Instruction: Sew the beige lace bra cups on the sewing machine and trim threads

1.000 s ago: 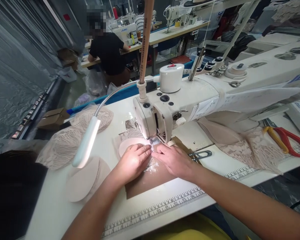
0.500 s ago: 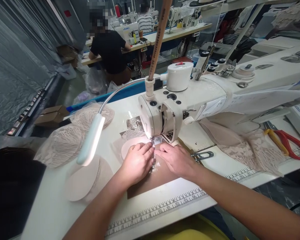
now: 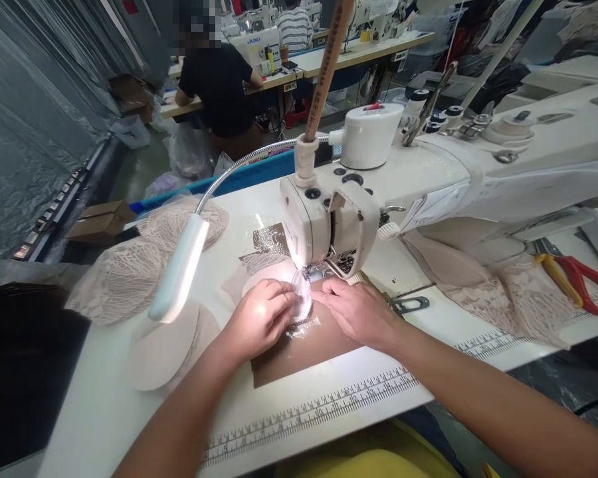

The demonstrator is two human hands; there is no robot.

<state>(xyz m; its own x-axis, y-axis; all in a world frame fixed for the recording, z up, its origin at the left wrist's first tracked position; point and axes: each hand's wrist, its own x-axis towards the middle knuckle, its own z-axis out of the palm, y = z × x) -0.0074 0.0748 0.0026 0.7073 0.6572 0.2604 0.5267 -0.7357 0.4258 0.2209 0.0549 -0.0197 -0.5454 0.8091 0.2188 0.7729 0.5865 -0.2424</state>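
Under the needle of the white sewing machine [image 3: 306, 232], a small pale fabric piece [image 3: 303, 300] stands up brightly lit. My left hand [image 3: 264, 317] pinches its left side between closed fingers. From the other side my right hand [image 3: 361, 315] reaches in, its forefinger and thumb closed at the fabric's right edge and the other fingers curled. A brown sheet [image 3: 303, 358] lies flat beneath both hands. Part of a round pale pad [image 3: 266, 272] shows behind my left hand. The fingertips and the stitching point are partly hidden.
A lit lamp [image 3: 179, 272] hangs at left over stacked pale pads [image 3: 167, 352] and lace cups [image 3: 119, 279]. At right lie lace pieces [image 3: 508, 299] and red-and-yellow-handled scissors [image 3: 585, 285]. A printed ruler [image 3: 319, 415] edges the table. A person [image 3: 216, 99] sits ahead.
The small fabric piece now stands raised and visible between my hands. My left hand has shifted slightly left, away from the needle; my right hand stays beside it. The view has shifted slightly.
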